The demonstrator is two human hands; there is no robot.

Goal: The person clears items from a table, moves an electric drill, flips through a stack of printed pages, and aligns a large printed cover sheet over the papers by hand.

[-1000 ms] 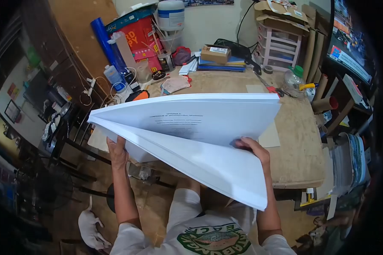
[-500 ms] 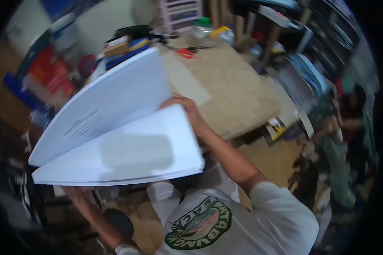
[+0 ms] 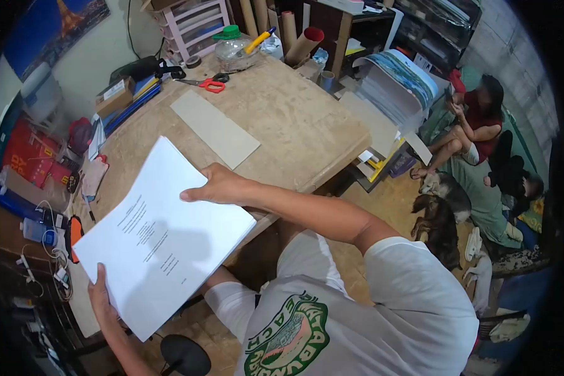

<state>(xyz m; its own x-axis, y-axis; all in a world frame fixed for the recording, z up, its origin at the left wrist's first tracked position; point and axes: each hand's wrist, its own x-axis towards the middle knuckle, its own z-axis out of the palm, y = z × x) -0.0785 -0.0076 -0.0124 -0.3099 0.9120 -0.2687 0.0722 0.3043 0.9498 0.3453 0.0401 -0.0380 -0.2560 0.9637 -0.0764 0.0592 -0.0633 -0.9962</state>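
Note:
A thick stack of white printed paper (image 3: 163, 244) is held at a slant over the near left part of the wooden table (image 3: 294, 106). Several short lines of text show on its top sheet. My right hand (image 3: 222, 186) grips the upper right edge, thumb on the top sheet. At the lower left edge, my left hand (image 3: 100, 297) holds the stack with its thumb on top; its other fingers are hidden underneath. Beyond the paper lies a flat grey-beige board strip (image 3: 216, 128). Red-handled scissors (image 3: 213, 83) rest farther back.
A clear container with a green lid (image 3: 232, 47) and a small cardboard box (image 3: 114, 97) stand at the table's back. Rolled tubes (image 3: 304, 45) lean behind it. Dogs (image 3: 438, 229) lie on the floor at right, near a seated person (image 3: 479, 125).
The stack was spread open with its upper sheets lifted; now it is closed, its printed top sheet facing up. It has tilted, and my view has shifted.

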